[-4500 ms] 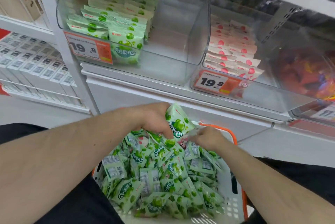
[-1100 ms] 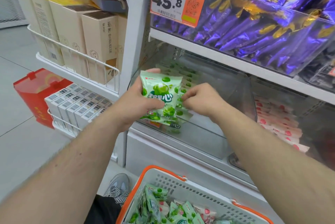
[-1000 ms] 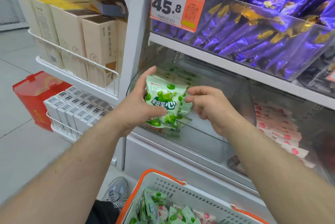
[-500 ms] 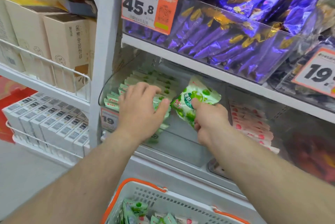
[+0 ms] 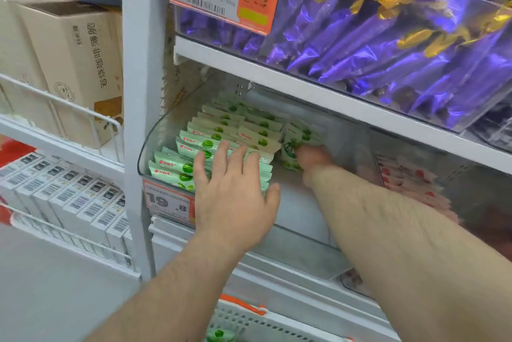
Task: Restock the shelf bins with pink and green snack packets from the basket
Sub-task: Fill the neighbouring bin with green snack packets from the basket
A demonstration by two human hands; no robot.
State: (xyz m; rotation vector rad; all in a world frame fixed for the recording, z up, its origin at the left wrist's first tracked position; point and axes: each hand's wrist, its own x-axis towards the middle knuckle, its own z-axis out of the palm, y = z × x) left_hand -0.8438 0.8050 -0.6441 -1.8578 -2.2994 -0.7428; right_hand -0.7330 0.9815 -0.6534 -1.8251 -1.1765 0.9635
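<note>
A clear shelf bin (image 5: 149,145) holds rows of green snack packets (image 5: 221,131) stacked along its left side. My left hand (image 5: 232,192) lies flat with spread fingers on the front packets of that stack. My right hand (image 5: 311,160) reaches deep into the same bin and grips a bunch of green packets (image 5: 293,145) beside the rows. To the right, a second clear bin holds pink packets (image 5: 407,178), partly hidden behind my right forearm. The white basket with an orange rim (image 5: 243,307) shows at the bottom edge, with one green packet visible in it.
A shelf board (image 5: 304,86) sits low over the bins, carrying a bin of purple packets (image 5: 388,45) and a 45.8 price tag. A white upright post (image 5: 141,92) stands left of the green bin. Boxes fill wire racks on the left.
My right hand has pushed its green packets deeper into the bin, beside the rows. My left hand has flattened on the front stack. The view has moved closer to the shelf.
</note>
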